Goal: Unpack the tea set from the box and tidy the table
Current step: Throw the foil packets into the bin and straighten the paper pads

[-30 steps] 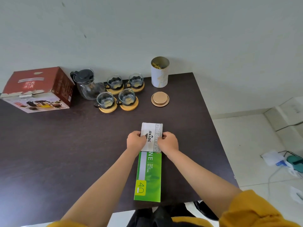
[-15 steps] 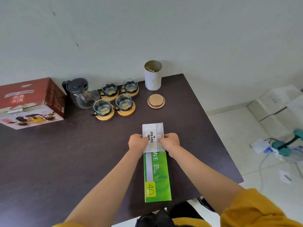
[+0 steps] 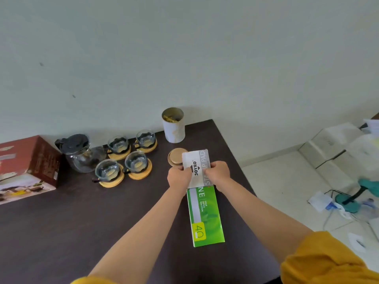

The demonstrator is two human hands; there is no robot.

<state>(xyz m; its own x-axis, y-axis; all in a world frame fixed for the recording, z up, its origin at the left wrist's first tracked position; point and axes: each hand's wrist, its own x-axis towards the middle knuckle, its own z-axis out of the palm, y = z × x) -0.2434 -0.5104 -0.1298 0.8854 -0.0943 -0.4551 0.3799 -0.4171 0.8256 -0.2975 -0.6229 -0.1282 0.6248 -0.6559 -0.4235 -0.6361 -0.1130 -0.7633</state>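
My left hand (image 3: 178, 177) and my right hand (image 3: 217, 171) both grip a small white stamp pad box (image 3: 196, 163), held over the far end of a green box (image 3: 206, 217) that lies on the dark table (image 3: 61, 232). The white box covers part of a round wooden lid (image 3: 174, 156). Behind it stands an open white canister (image 3: 174, 126). A glass teapot (image 3: 81, 153) with a black lid and several glass cups on wooden coasters (image 3: 123, 160) sit at the back. The red tea set box (image 3: 26, 167) lies at the left.
The table's right edge runs just beside my right arm. Beyond it, on the pale floor, lie cardboard boxes (image 3: 336, 148), a teal lamp (image 3: 356, 193), cables and papers. A plain wall backs the table.
Both hands have lifted the white box a little farther from me, toward the wooden lid. The camera has tilted up and to the left.
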